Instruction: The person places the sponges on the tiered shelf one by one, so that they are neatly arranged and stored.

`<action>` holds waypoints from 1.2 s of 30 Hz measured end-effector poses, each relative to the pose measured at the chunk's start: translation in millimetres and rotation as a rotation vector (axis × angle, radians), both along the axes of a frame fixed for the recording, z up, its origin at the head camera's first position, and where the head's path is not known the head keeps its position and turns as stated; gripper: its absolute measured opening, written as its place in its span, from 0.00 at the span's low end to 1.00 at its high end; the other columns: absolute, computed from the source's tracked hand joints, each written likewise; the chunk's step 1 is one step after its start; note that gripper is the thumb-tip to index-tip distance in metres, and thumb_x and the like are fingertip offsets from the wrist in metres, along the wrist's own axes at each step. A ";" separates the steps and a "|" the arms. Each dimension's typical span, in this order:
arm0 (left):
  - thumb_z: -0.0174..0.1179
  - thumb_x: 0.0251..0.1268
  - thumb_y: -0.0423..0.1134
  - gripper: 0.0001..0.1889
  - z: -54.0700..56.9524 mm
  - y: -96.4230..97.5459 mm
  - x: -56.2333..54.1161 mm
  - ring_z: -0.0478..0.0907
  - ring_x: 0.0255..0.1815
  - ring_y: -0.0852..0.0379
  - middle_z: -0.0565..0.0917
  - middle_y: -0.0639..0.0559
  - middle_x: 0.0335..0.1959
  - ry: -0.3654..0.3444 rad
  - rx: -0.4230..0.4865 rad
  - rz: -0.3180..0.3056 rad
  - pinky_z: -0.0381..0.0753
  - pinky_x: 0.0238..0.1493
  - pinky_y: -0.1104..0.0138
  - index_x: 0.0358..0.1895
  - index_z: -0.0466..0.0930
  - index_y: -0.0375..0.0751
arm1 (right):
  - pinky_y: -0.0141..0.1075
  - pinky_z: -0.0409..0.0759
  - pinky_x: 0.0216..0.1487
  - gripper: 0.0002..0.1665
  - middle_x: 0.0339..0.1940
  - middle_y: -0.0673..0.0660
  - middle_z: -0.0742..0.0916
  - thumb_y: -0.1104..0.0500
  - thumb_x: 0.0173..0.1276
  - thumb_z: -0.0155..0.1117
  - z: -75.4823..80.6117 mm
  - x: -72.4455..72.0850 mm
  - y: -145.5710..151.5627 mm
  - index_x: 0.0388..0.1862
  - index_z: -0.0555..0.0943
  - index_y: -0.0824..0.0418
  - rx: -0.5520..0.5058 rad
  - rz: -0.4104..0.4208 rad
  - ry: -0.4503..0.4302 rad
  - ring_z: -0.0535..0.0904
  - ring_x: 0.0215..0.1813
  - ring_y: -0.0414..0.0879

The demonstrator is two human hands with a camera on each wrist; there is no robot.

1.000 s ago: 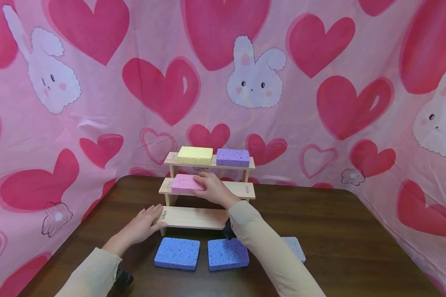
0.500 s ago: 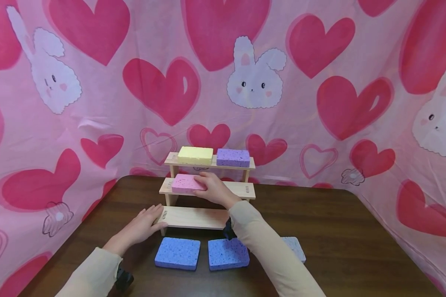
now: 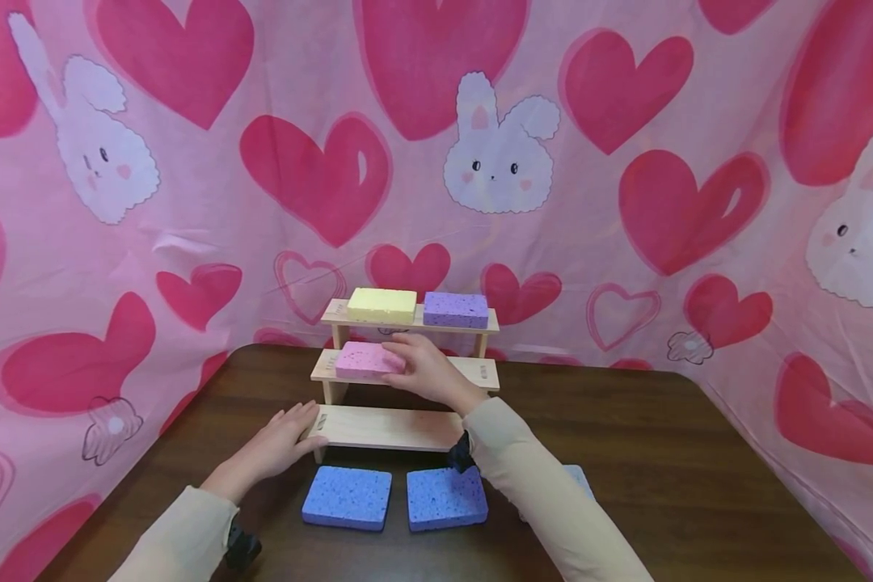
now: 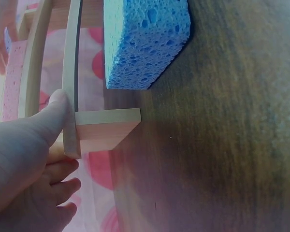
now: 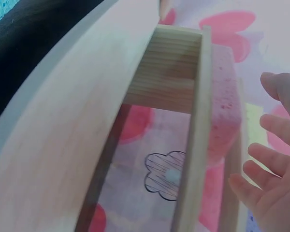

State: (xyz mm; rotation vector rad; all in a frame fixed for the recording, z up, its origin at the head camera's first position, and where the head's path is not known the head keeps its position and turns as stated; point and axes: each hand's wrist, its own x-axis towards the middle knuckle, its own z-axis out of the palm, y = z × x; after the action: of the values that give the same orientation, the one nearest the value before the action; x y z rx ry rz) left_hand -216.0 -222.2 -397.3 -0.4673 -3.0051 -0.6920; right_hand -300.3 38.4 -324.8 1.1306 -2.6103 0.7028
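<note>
A pink sponge (image 3: 364, 360) lies flat on the left part of the middle tier of a wooden three-tier rack (image 3: 389, 426). My right hand (image 3: 431, 370) is just right of the sponge; in the right wrist view its fingers are spread and apart from the pink sponge (image 5: 224, 104), holding nothing. My left hand (image 3: 280, 436) grips the left end of the lowest tier. In the left wrist view, the left hand (image 4: 29, 159) has its thumb against the board's edge and its fingers bent round the end.
On the top tier sit a yellow sponge (image 3: 381, 305) and a purple sponge (image 3: 456, 309). Two blue sponges, one left (image 3: 347, 497) and one right (image 3: 447, 499), lie before the rack. A paler blue sponge (image 3: 579, 480) is partly behind my right forearm. A patterned cloth (image 3: 582, 242) hangs behind the table.
My right hand has let go of the pink sponge and shifted slightly right, its forearm covering more of the pale blue sponge. The left hand and the sponges have stayed in place.
</note>
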 end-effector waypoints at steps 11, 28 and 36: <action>0.57 0.60 0.55 0.39 1.6 0.9 0.7 0.53 0.67 0.34 0.62 0.31 0.65 -0.005 -0.007 0.002 0.48 0.65 0.45 0.65 0.60 0.27 | 0.49 0.64 0.62 0.32 0.65 0.57 0.71 0.53 0.59 0.67 13.5 9.9 26.7 0.63 0.73 0.56 -0.098 0.031 -0.047 0.61 0.67 0.51; 0.57 0.60 0.55 0.40 1.4 1.5 1.3 0.53 0.67 0.34 0.61 0.31 0.65 -0.005 -0.005 0.005 0.48 0.65 0.45 0.65 0.60 0.27 | 0.51 0.69 0.58 0.35 0.66 0.55 0.69 0.49 0.58 0.67 13.0 32.1 73.4 0.65 0.70 0.55 -0.145 0.050 -0.091 0.62 0.66 0.49; 0.57 0.60 0.54 0.39 1.3 1.7 0.8 0.53 0.67 0.33 0.62 0.31 0.65 -0.003 -0.006 0.005 0.47 0.65 0.45 0.65 0.60 0.27 | 0.52 0.67 0.59 0.36 0.65 0.56 0.70 0.50 0.57 0.69 8.0 37.6 95.2 0.64 0.71 0.56 -0.169 0.048 -0.086 0.62 0.65 0.51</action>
State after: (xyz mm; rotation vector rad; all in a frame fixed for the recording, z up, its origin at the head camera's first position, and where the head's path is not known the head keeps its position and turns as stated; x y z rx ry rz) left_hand -215.2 -220.4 -396.0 -0.4594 -3.0107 -0.6847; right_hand -262.8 133.6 -316.8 1.1394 -2.5429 0.9822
